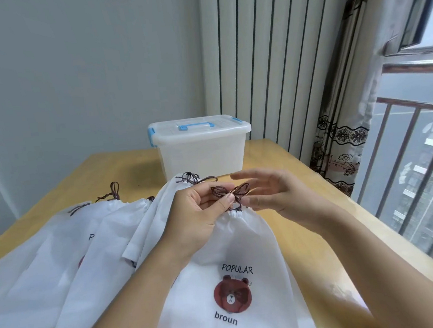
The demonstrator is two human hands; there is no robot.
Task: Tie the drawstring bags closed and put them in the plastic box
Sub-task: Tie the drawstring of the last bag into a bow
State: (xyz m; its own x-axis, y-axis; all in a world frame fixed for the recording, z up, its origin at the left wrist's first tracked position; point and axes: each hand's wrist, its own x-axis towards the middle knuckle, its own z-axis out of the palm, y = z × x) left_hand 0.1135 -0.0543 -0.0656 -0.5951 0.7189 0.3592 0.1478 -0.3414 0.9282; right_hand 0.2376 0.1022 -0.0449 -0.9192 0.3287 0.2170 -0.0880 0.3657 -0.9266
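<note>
The front drawstring bag (232,253) lies limp on the worktop (288,173), light and floppy. Left hand (196,217) pinches the thin brown cord bow (230,191); right hand (272,193) hovers with fingers spread. Best lifted by its gathered neck.

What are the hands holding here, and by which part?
The left hand pinches the brown drawstring bow at its knot; the right hand holds nothing.

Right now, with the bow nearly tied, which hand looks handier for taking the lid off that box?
The right hand, probably. It is open beside the bow, while the left hand pinches the bow. The plastic box is closed.
</note>
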